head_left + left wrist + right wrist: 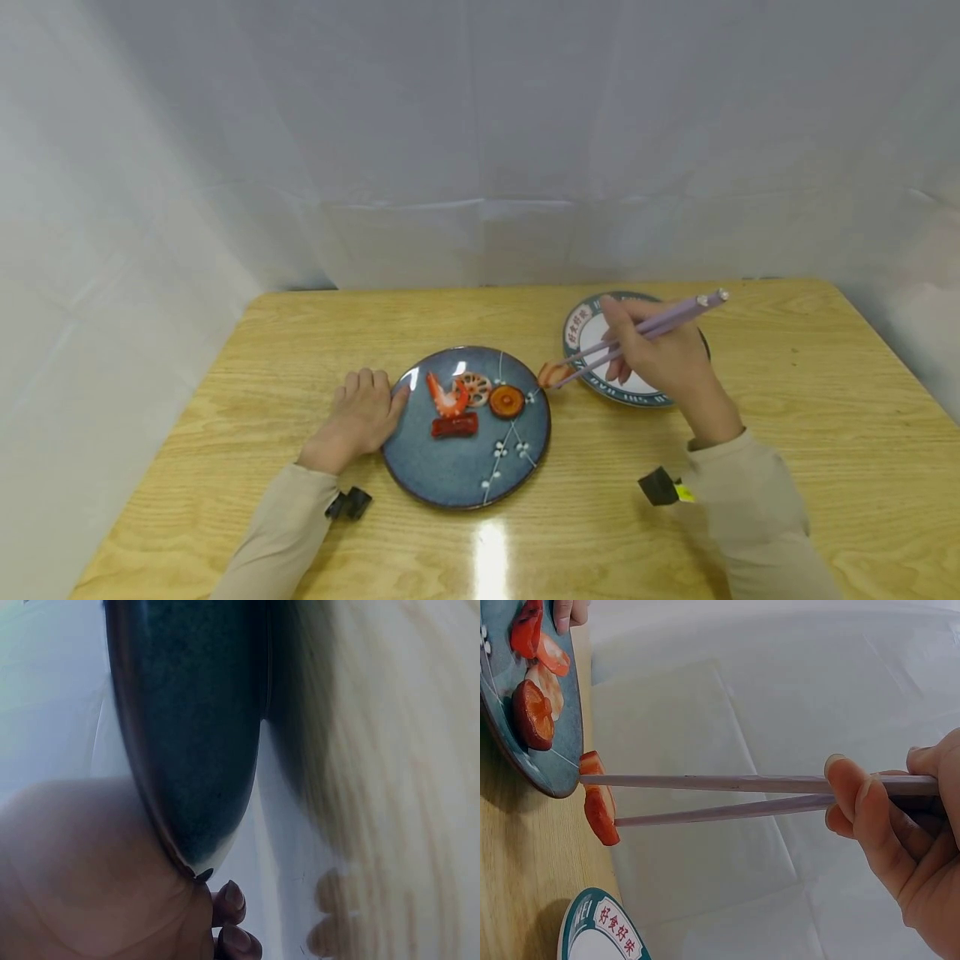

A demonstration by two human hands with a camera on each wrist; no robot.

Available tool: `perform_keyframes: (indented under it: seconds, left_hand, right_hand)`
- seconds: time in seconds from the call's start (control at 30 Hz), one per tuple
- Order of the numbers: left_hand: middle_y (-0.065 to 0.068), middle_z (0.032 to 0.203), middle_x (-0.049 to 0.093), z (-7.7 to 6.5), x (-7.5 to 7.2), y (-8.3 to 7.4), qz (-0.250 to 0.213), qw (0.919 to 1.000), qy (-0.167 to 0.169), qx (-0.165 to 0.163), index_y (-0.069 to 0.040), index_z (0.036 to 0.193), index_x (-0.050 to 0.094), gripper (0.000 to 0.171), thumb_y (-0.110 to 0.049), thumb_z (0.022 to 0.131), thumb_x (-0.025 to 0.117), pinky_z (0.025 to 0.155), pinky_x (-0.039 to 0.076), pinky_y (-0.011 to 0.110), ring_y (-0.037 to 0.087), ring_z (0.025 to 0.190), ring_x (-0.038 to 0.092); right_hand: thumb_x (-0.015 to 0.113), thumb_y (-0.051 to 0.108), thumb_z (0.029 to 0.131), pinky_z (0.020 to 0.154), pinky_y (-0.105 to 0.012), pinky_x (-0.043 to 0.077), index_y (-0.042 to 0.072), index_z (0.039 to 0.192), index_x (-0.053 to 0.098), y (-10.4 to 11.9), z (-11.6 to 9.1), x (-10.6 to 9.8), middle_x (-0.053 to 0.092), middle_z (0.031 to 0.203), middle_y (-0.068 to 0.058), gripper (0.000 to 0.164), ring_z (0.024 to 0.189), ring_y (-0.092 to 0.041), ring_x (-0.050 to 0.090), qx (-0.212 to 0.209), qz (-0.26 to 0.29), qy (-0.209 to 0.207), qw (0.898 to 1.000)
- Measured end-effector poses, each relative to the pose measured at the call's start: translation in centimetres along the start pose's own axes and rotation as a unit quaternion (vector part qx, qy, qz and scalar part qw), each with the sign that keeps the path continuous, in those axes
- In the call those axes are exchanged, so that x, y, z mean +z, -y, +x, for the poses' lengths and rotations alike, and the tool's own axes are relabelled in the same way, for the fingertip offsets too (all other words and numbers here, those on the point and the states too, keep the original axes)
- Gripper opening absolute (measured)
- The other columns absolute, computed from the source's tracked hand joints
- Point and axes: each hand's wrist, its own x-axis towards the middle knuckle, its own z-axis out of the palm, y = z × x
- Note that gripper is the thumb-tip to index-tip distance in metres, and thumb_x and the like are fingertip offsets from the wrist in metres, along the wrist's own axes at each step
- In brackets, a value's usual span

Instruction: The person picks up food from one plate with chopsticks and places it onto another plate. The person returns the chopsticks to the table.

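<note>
My right hand grips a pair of lilac chopsticks. At their tips is a reddish-brown food slice with paler bands, held above the table in the gap between two plates. My left hand rests at the left edge of the blue plate, thumb lying along its rim and the other fingers relaxed beside it. That plate carries a shrimp, a lotus root slice, a round brown mushroom cap and a dark red block-shaped food piece.
A white plate with a green patterned rim stands at the back right, partly behind my right hand. Both plates are on a wooden table. Pale sheeting hangs behind and at the sides.
</note>
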Motion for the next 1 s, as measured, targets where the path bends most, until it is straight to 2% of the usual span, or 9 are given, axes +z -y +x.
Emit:
perform_keyframes:
  seconds: [0.33,0.53,0.73,1.0]
  left_hand:
    - [0.018,0.088,0.039,0.1,0.0,-0.1,-0.001,1.0,-0.005,0.0,0.004,0.09,0.043,0.036,-0.029,0.103,0.036,0.074,0.032,0.047,0.037,0.087,0.038]
    - [0.018,0.088,0.039,0.1,0.0,-0.1,-0.001,1.0,-0.003,0.0,0.004,0.09,0.043,0.036,-0.029,0.103,0.036,0.074,0.032,0.048,0.038,0.088,0.038]
    - [0.018,0.088,0.039,0.1,-0.1,-0.1,0.0,1.0,0.0,-0.003,0.004,0.091,0.043,0.037,-0.029,0.103,0.036,0.074,0.032,0.047,0.037,0.087,0.038]
    - [0.018,0.089,0.039,0.0,-0.2,-0.2,-0.002,1.0,0.004,-0.005,0.005,0.092,0.043,0.037,-0.029,0.103,0.035,0.075,0.032,0.047,0.037,0.088,0.037]
  right_hand:
    - [0.051,0.008,0.099,0.036,-0.028,0.045,-0.004,0.071,0.067,0.2,0.0,0.5,0.06,0.051,-0.007,0.034,0.037,-0.013,0.056,-0.006,0.013,0.013,1.0]
    - [0.053,0.003,0.097,0.034,-0.028,0.044,-0.003,0.068,0.066,0.5,0.0,1.3,0.06,0.05,-0.007,0.032,0.036,-0.013,0.056,-0.03,0.04,0.02,0.999]
    - [0.053,0.01,0.099,0.035,-0.03,0.045,-0.001,0.064,0.063,0.8,-0.1,1.9,0.06,0.051,-0.006,0.038,0.037,-0.014,0.056,-0.006,0.038,0.036,0.999]
    - [0.054,0.007,0.098,0.034,-0.028,0.044,0.002,0.062,0.06,1.1,-0.2,2.4,0.058,0.049,-0.004,0.037,0.037,-0.013,0.055,-0.013,0.046,0.059,0.997]
